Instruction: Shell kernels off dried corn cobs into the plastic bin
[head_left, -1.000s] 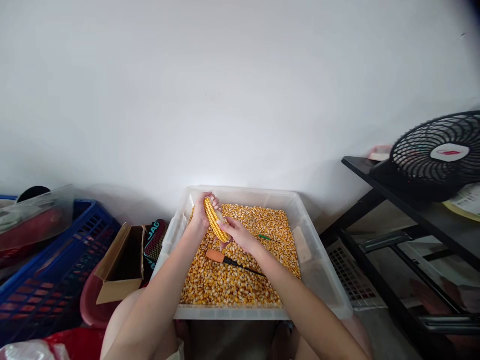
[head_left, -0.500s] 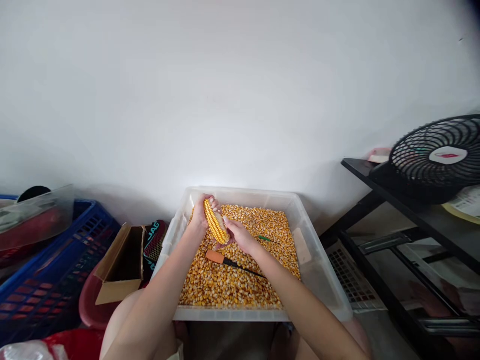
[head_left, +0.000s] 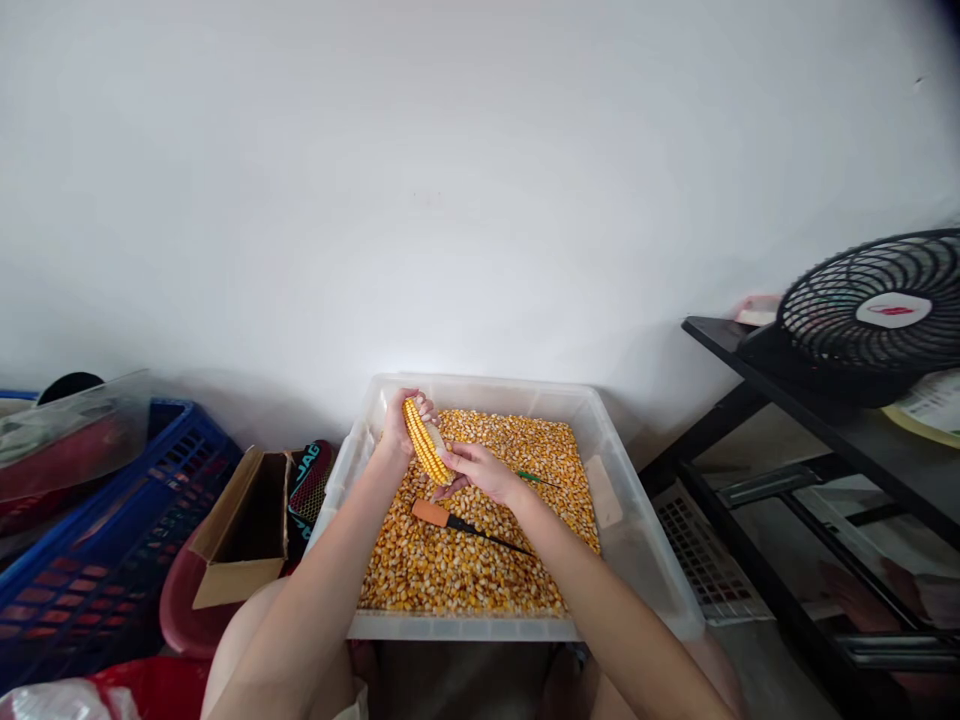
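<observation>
My left hand (head_left: 403, 422) is closed around the upper part of a yellow corn cob (head_left: 424, 440), tilted above a clear plastic bin (head_left: 645, 560). On its right side the cob shows a pale stripe bare of kernels. My right hand (head_left: 476, 470) grips the cob's lower end, thumb against the bare stripe and fingers underneath. Loose corn kernels (head_left: 435, 575) cover the bin's floor. On them lies a screwdriver-like tool (head_left: 433, 514) with an orange and black handle and dark shaft. A thin green-handled tool (head_left: 529, 477) lies partly sunk in the kernels behind my right wrist.
Left of the bin stand an open cardboard box (head_left: 247, 530) on a red basin (head_left: 180, 605), a dark patterned shoe (head_left: 311, 490) and a blue crate (head_left: 112, 520). On the right, a black rack (head_left: 750, 380) carries a fan (head_left: 892, 305). A white wall (head_left: 480, 200) rises behind.
The cob and both hands have shifted slightly left. My right thumb has moved down a little along the bare stripe, and its fingers are more extended under the cob.
</observation>
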